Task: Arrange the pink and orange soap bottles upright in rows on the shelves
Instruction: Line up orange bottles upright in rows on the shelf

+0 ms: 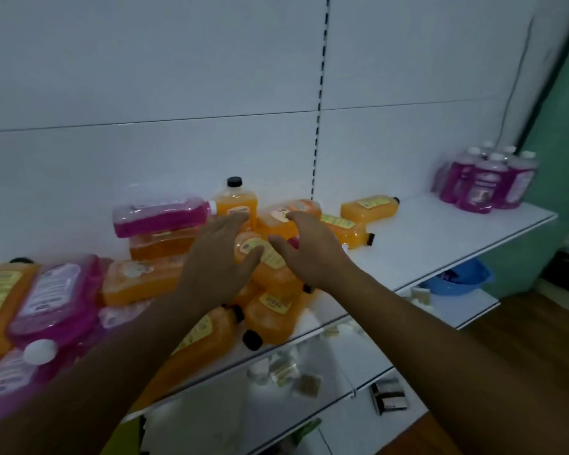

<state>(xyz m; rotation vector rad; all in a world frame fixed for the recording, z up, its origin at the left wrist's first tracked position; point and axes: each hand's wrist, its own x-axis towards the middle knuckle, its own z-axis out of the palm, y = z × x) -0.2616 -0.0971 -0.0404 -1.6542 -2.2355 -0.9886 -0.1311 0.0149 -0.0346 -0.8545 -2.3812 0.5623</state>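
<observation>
A jumble of orange and pink soap bottles lies on its sides across the left and middle of the white shelf (440, 231). One orange bottle (236, 200) with a black cap stands upright at the back. Several pink bottles (486, 182) stand upright in a cluster at the shelf's far right. My left hand (217, 261) and my right hand (309, 251) reach over the pile, fingers spread, either side of a lying orange bottle (263, 257). My left thumb touches its label; neither hand grips anything. A pink bottle (161, 216) lies on top of the pile at the back left.
A white back panel with a slotted upright (319, 103) rises behind the shelf. Lower shelves (342, 366) hold small boxes and packets, and a blue basin (457, 279) sits below at right. Wooden floor shows at the lower right.
</observation>
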